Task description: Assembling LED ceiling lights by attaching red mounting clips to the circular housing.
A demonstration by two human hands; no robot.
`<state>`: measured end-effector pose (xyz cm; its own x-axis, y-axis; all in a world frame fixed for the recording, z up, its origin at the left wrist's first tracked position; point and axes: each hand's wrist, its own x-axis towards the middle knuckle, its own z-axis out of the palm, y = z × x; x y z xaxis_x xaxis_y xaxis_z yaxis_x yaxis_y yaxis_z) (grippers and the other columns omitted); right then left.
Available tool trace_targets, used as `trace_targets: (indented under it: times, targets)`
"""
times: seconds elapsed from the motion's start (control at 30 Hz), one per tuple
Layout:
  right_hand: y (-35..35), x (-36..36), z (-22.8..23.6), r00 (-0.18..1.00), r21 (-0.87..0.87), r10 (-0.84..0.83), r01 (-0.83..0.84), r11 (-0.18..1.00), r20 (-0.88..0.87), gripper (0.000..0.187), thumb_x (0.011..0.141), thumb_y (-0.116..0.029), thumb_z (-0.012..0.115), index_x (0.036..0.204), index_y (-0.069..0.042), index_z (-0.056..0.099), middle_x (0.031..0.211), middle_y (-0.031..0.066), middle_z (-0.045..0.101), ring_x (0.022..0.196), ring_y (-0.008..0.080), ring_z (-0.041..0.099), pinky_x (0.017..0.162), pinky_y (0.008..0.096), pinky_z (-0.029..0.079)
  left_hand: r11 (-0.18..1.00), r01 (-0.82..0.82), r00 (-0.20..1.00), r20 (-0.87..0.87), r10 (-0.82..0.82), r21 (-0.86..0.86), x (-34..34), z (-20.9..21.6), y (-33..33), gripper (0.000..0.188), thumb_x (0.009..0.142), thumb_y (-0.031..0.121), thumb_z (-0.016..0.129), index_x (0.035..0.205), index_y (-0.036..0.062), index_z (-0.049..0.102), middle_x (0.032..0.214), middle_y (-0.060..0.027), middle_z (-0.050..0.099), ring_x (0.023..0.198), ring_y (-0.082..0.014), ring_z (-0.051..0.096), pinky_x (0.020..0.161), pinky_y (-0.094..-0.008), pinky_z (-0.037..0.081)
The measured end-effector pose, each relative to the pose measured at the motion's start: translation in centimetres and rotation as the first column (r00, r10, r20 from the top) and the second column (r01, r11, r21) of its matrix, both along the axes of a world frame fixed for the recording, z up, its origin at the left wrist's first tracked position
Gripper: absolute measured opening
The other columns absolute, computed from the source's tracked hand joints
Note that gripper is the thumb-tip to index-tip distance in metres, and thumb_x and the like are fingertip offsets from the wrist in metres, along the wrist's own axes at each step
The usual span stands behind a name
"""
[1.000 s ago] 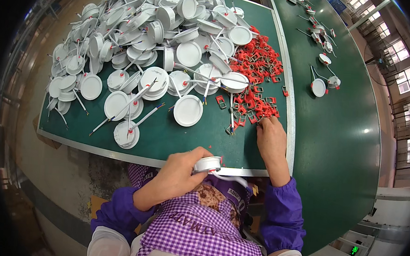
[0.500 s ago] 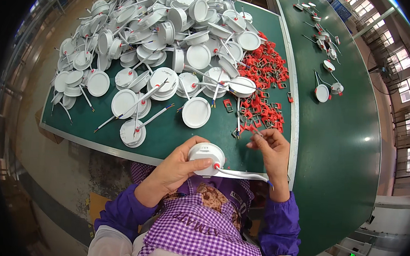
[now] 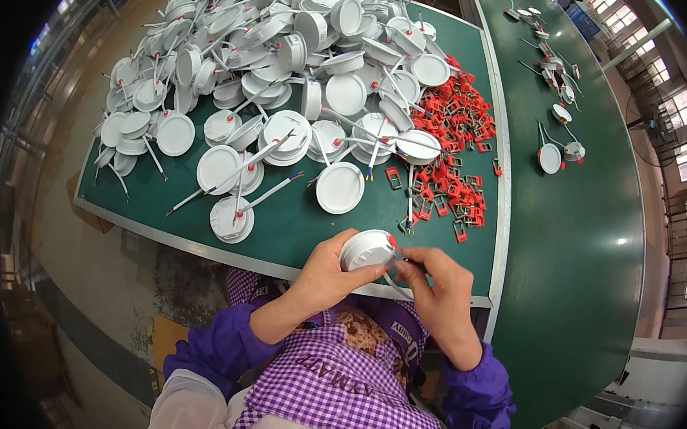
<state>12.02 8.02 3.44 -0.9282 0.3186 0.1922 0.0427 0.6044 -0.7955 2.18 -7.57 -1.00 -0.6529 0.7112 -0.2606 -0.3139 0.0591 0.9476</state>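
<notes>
Lamp housing (image 3: 366, 251), red clips (image 3: 451, 154) beyond

round lamp housing (image 3: 366, 251) sits between both hands at the near edge of the table (image 3: 295, 231), left hand (image 3: 325, 280) under and left of it, right hand (image 3: 437, 287) touching its right side. big heap of lamp housings with wires (image 3: 290, 62) covers the far left and middle of the table. pile of small clips (image 3: 451, 154) lies right of the heap, just behind the right hand. single disc (image 3: 340, 187) lies between heap and hands. second table (image 3: 593, 253) runs along the right, with a few loose lamps (image 3: 556, 149) on its far part.
</notes>
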Motion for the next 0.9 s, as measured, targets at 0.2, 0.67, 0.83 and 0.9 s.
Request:
trace_targets:
  times: [0.2, 0.67, 0.83, 0.9]
  targets:
    - [-1.0, 0.4, -0.3, 0.999, 0.035, -0.032, 0.033, 0.999, -0.023, 0.015, 0.084, 0.004, 0.065, 0.098, 0.001, 0.064, 0.083, 0.0156, 0.065, 0.069, 0.0291, 0.067, 0.06, 0.0352, 0.052, 0.998, -0.007, 0.984, -0.179, -0.005, -0.064, 0.3, 0.4, 0.3, 0.03, 0.082, 0.009, 0.075, 0.106, 0.0017, 0.06, 0.09, -0.0032, 0.064, 0.081, -0.0088, 0.059, 0.071, -0.0257, 0.049]
    - [-1.2, 0.3, -1.2, 0.995, -0.184, -0.085, 0.092, 0.979, 0.044, 0.021, 0.083, 0.004, 0.066, 0.103, 0.001, 0.061, 0.079, 0.0097, 0.063, 0.069, 0.0162, 0.063, 0.063, 0.0286, 0.051, 0.988, 0.132, 0.95, -0.274, -0.149, -0.08, -1.0, 1.1, -0.5, 0.03, 0.08, 0.013, 0.077, 0.103, 0.0021, 0.061, 0.088, -0.0044, 0.064, 0.079, -0.009, 0.059, 0.069, -0.0267, 0.049]
    - [-0.5, 0.7, -0.8, 0.994, -0.632, 0.05, 0.02, 0.775, 0.093, 0.032, 0.085, 0.002, 0.068, 0.114, 0.002, 0.057, 0.086, 0.0048, 0.063, 0.073, 0.0081, 0.059, 0.063, 0.0217, 0.047, 0.974, 0.226, 0.931, -0.292, -0.218, -0.006, -1.7, 2.3, -1.0, 0.037, 0.074, 0.018, 0.083, 0.101, 0.0021, 0.064, 0.084, -0.0054, 0.066, 0.077, -0.0109, 0.062, 0.069, -0.0283, 0.05]
    - [-0.9, 0.6, -0.5, 0.98, -0.707, 0.068, 0.087, 0.702, 0.188, 0.022, 0.09, -0.002, 0.066, 0.109, 0.004, 0.056, 0.083, 0.0054, 0.062, 0.065, 0.0084, 0.058, 0.056, 0.0211, 0.048, 0.978, 0.207, 0.957, -0.207, -0.206, -0.017, -1.3, 2.2, -0.9, 0.037, 0.073, 0.016, 0.084, 0.1, 0.0017, 0.065, 0.085, -0.0045, 0.067, 0.078, -0.0097, 0.061, 0.07, -0.0261, 0.05]
